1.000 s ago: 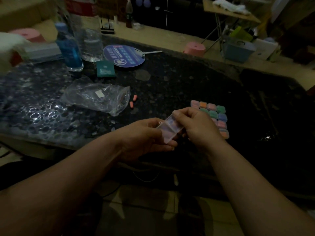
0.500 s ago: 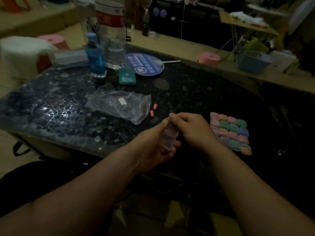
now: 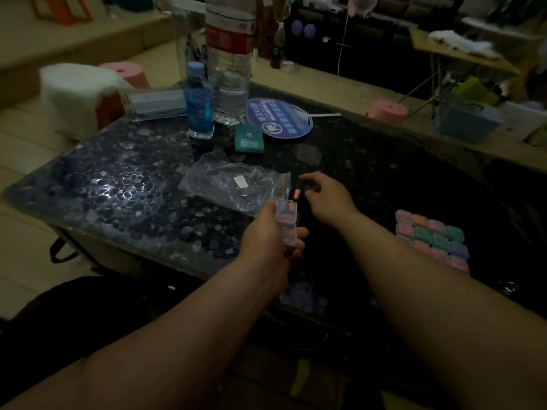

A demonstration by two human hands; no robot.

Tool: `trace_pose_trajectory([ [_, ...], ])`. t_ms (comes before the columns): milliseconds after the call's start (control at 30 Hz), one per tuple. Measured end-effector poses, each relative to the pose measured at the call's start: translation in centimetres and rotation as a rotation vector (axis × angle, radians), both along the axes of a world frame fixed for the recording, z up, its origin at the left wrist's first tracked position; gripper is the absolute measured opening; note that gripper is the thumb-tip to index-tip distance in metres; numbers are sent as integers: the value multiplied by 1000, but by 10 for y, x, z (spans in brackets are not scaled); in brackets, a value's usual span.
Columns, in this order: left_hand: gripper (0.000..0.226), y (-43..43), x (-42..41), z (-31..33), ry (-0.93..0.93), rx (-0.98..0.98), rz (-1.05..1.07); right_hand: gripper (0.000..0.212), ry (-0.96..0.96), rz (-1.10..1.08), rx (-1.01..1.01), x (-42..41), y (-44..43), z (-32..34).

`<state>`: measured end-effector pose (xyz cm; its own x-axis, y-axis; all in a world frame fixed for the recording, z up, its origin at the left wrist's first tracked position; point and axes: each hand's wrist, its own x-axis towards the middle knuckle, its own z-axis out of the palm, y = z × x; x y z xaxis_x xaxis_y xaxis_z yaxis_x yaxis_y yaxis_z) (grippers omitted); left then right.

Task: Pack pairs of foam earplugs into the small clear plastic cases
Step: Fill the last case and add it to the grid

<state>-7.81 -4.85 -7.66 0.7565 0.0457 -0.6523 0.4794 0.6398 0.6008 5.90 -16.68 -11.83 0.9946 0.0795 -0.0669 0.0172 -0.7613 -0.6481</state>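
My left hand grips a small clear plastic case, hinged open, above the near edge of the dark table. An orange foam earplug lies on the table just beyond the case; a second orange shape shows through the case's upper half. My right hand hovers just right of the earplug with fingers loosely curled, holding nothing I can see. A grid of filled cases with pink, orange, green and blue earplugs lies on the table to the right.
A crumpled clear plastic bag lies left of the earplug. Behind it stand a blue bottle, a large water bottle, a teal packet and a round blue fan. Pink stools and a blue bin stand beyond the table.
My right hand has let go of the case and moved up to the orange earplugs by the bag. My left hand alone now holds the open case. The view has shifted.
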Motion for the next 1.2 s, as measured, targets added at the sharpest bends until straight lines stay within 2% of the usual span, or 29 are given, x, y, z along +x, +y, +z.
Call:
trace_pose_trajectory([
  [133, 49, -1, -1, 0, 16, 18, 7, 28, -23, 105, -100, 15, 0, -17],
  [300, 48, -2, -2, 2, 5, 33, 4, 6, -58, 85, -146, 14, -1, -15],
  [367, 48, -1, -2, 2, 5, 37, -4, 6, -64, 69, -152, 12, -1, -13],
  [500, 48, -4, -2, 1, 0, 68, -10, 10, -43, -37, -8, -3, -11, -8],
  [667, 51, -8, -3, 4, -22, 52, -28, 17, -43, -183, 189, -64, -43, 21],
  [867, 48, -13, -12, 10, -40, 11, -107, 8, -81, -98, 343, -134, -55, 67],
  [1033, 54, -17, -10, 6, -68, -70, -158, 7, -137, 34, 177, -142, -38, 57],
  [1200, 58, -19, -7, 1, -89, -125, -185, 8, -222, 40, 71, -141, -26, 50],
])
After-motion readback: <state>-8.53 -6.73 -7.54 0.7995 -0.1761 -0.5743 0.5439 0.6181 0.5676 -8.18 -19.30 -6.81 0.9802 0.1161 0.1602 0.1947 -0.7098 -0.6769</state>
